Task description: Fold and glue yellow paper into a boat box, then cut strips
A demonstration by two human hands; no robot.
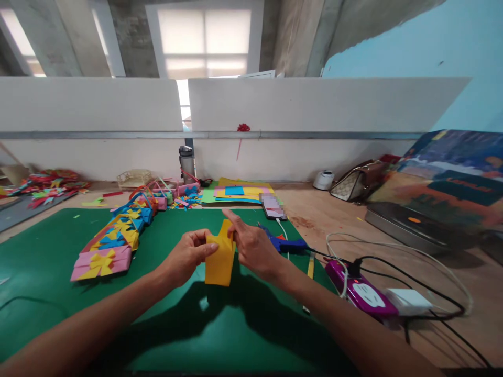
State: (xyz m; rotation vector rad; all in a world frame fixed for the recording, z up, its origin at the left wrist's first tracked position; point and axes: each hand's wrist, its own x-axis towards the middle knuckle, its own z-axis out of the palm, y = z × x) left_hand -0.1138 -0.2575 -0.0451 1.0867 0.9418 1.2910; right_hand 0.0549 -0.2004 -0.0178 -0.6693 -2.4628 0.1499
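A folded piece of yellow paper [219, 264] is held up over the green cutting mat [168, 335]. My left hand [188, 256] pinches its left edge between thumb and fingers. On the upper right side, my right hand [253, 246] grips the same paper, with the index finger stretched upward. The paper's inner folds are partly hidden by my fingers. Just beyond my right hand lies a blue glue gun [291, 245]. To the left, a row of small paper bags starts with a pink bag [121, 256] bearing a yellow bow.
Stacked coloured sheets [251, 191], a phone [274, 206] and a grey bottle [187, 165] are at the back. A yellow cutter [311, 266], purple power strip [359, 288] and loose cables lie right. Paper scraps [55, 183] are piled far left; a handbag [356, 180] is back right.
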